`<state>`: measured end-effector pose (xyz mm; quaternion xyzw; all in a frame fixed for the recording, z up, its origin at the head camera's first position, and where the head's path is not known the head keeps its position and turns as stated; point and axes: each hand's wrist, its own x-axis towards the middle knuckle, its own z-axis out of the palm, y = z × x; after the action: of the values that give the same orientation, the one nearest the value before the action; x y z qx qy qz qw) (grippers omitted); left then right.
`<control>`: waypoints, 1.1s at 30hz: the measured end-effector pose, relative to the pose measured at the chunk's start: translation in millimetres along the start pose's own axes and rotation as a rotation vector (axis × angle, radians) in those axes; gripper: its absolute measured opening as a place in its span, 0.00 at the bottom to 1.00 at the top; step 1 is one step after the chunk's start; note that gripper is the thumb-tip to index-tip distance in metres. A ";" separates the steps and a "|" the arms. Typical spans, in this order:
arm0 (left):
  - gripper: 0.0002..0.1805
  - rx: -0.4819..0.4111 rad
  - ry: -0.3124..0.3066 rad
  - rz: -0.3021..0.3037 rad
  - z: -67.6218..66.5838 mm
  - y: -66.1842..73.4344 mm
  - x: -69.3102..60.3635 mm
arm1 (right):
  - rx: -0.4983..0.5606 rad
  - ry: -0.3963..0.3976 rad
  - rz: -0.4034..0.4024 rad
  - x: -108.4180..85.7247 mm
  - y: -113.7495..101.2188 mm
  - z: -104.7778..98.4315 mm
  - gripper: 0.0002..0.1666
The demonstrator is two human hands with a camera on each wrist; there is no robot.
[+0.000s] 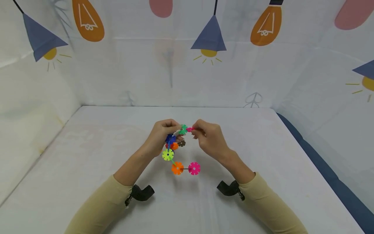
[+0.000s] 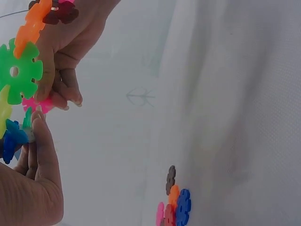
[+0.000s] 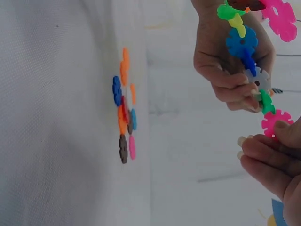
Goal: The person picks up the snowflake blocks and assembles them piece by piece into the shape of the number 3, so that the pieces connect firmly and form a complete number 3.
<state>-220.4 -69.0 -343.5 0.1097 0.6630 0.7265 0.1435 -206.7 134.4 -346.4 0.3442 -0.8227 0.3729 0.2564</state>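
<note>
In the head view my left hand [image 1: 160,135] pinches the upper part of a chain of slotted plastic flower discs, near a pale disc [image 3: 261,80] and a green disc [image 1: 183,129]. My right hand [image 1: 212,138] pinches a pink disc [image 3: 275,123] between thumb and fingers. This pink disc meets the green one edge to edge; whether their slots are fully joined I cannot tell. Below the left hand the chain hangs through a blue disc [image 3: 242,42], a yellow-green disc [image 1: 168,154] and an orange disc [image 1: 177,168] to another pink disc [image 1: 194,168].
Several loose discs lie on the white table [image 1: 257,208] beyond the chain, including a brown disc [image 1: 181,143] and a dark blue disc [image 2: 183,207]. A printed white cloth [image 1: 140,71] hangs behind the table. Black wrist devices [image 1: 142,193] sit at both sleeves.
</note>
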 end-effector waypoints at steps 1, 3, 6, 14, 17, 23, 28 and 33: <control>0.08 -0.008 0.005 0.001 1.1 -0.2 0.1 | -0.016 0.007 -0.010 -0.6 -0.2 0.2 0.07; 0.08 -0.024 0.015 0.005 4.1 -0.5 0.1 | -0.046 0.030 -0.035 -1.9 -0.6 0.8 0.08; 0.07 -0.051 0.046 0.001 7.9 -2.1 -0.1 | -0.087 0.059 -0.065 -3.5 -1.0 4.4 0.09; 0.07 -0.071 0.117 -0.033 13.2 -5.8 -0.5 | -0.144 0.086 -0.095 -4.1 -2.6 9.5 0.08; 0.07 -0.063 0.119 -0.033 13.6 -6.9 -1.2 | -0.167 0.076 -0.104 -5.0 -2.0 10.7 0.09; 0.08 -0.014 0.116 -0.004 14.7 -8.0 -1.1 | -0.197 0.066 -0.135 -7.2 1.7 11.4 0.09; 0.08 0.022 0.077 0.020 10.3 -3.9 -0.3 | -0.113 0.065 -0.092 -2.7 2.3 8.5 0.07; 0.10 0.034 0.031 0.021 5.2 -4.6 1.9 | -0.019 0.029 -0.009 0.3 3.4 6.7 0.07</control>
<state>-220.1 -63.1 -347.7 0.1078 0.6761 0.7183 0.1235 -210.5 130.6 -351.6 0.3401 -0.8207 0.3688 0.2734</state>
